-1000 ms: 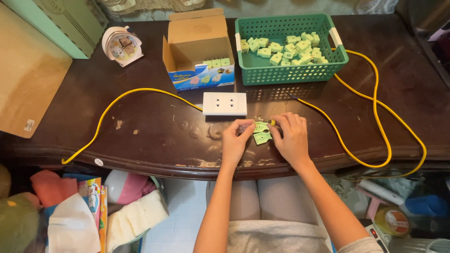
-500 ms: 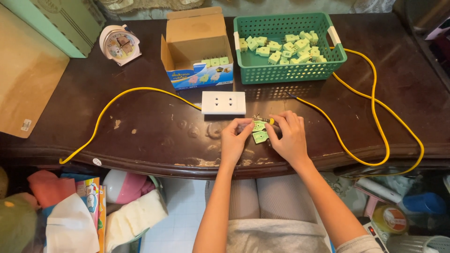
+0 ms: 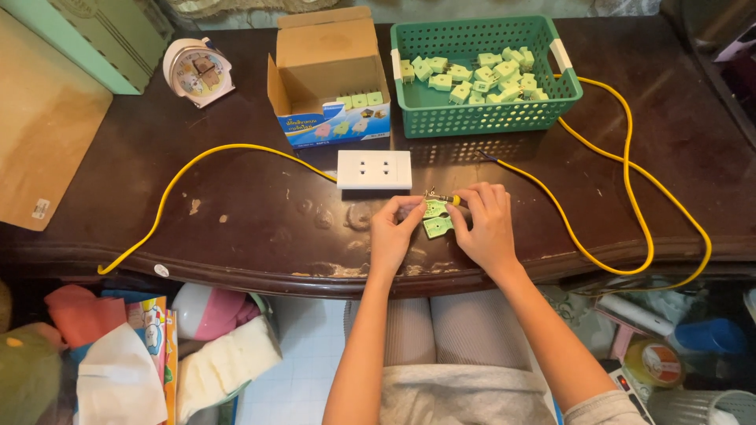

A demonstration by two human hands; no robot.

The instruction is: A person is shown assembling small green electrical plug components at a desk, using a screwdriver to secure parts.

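Note:
Both my hands meet over the dark wooden table (image 3: 260, 212) near its front edge. My left hand (image 3: 394, 234) pinches a small light green plug part (image 3: 435, 218) from the left. My right hand (image 3: 484, 224) grips the same part from the right, together with the end of a yellow cable (image 3: 630, 169) whose metal tip pokes out by the plug. A white two-socket outlet block (image 3: 374, 169) lies just beyond my hands, with another yellow cable (image 3: 181, 177) running off its left side.
A green plastic basket (image 3: 488, 118) with several green plug parts stands at the back right. An open cardboard box (image 3: 327, 75) holding more sits to its left. A small alarm clock (image 3: 198, 71) stands at the back left. Cloths and bags lie below the table edge.
My hands stay on the green plug part and cable end. The fingers shift slightly; nothing else has moved.

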